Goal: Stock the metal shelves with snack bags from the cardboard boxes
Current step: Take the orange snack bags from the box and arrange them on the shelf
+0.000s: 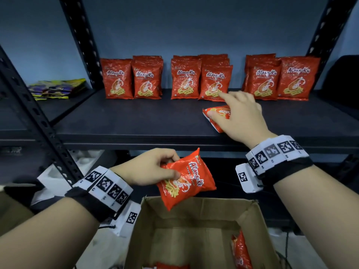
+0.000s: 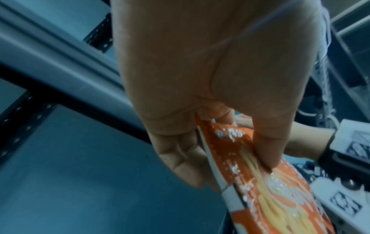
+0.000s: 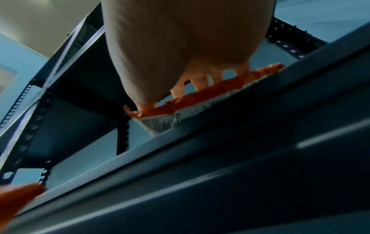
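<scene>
Bag in your left hand: you pinch a red snack bag between thumb and curled fingers of your left hand, held in the air above the open cardboard box, tilted.
Bag under your right hand: a second red bag lies flat on the metal shelf, near its front edge; your right hand covers it, thumb on its near side, index finger stretched toward the standing row.
Right fingers: spread over the bag, touching it; whether they actually grip it you cannot tell.
Row on shelf: upright red bags stand in three groups at the back.
Box: at least one more red bag inside.
Left neighbour shelf: a flat pile of yellow-purple packets.
</scene>
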A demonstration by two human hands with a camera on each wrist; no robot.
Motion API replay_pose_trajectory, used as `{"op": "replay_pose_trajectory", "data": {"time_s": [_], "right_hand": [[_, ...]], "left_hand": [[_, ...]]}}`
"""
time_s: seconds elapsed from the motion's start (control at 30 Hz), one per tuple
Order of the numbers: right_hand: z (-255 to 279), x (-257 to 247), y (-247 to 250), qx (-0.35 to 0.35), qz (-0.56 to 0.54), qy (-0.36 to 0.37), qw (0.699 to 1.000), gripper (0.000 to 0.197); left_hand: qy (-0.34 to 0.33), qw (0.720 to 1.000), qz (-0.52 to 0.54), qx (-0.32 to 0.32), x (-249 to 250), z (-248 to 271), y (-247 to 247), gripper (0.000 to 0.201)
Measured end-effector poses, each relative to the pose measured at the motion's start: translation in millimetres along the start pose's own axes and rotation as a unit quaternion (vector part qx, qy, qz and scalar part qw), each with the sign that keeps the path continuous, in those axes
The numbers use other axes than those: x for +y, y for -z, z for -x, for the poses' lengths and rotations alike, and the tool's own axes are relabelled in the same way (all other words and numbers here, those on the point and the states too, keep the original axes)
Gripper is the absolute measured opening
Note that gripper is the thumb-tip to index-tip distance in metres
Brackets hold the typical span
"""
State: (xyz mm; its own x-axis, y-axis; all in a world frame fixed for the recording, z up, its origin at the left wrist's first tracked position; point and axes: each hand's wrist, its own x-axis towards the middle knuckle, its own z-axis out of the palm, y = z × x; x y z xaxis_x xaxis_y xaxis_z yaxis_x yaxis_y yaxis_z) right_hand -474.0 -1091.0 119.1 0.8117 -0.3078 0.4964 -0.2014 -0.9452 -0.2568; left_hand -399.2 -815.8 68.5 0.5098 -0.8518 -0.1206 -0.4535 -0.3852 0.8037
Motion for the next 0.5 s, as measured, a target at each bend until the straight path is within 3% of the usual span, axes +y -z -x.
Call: {"op": "replay_pose_trajectory", "data": {"time_s": [0.07, 0.13, 0.23, 0.37, 0.5], "right_hand": [[6, -10, 6, 0.075, -0.052, 0.072, 0.993, 0.052], [12, -24, 13, 0.091, -0.118, 0.119, 0.982, 0.034], [21, -45, 18, 0.004, -0.183, 0.088, 0.979, 0.023], [29, -59, 10, -0.131, -0.192, 0.048, 0.972, 0.035], [37, -67, -4, -0.13, -0.285, 0.017, 0.949, 0.028]], "left_hand": [[-0.021, 1.0, 0.007, 0.012, 6, 4, 6, 0.021], [-0.045, 0.998, 0.021, 0.037, 12, 6, 13, 0.02], [-0.065, 0.993, 0.057, 0.078, 18, 9, 23, 0.018], [-0.08, 0.986, 0.104, 0.106, 20, 15, 33, 0.025], [-0.089, 0.976, 0.111, 0.165, 20, 17, 38, 0.031]]}}
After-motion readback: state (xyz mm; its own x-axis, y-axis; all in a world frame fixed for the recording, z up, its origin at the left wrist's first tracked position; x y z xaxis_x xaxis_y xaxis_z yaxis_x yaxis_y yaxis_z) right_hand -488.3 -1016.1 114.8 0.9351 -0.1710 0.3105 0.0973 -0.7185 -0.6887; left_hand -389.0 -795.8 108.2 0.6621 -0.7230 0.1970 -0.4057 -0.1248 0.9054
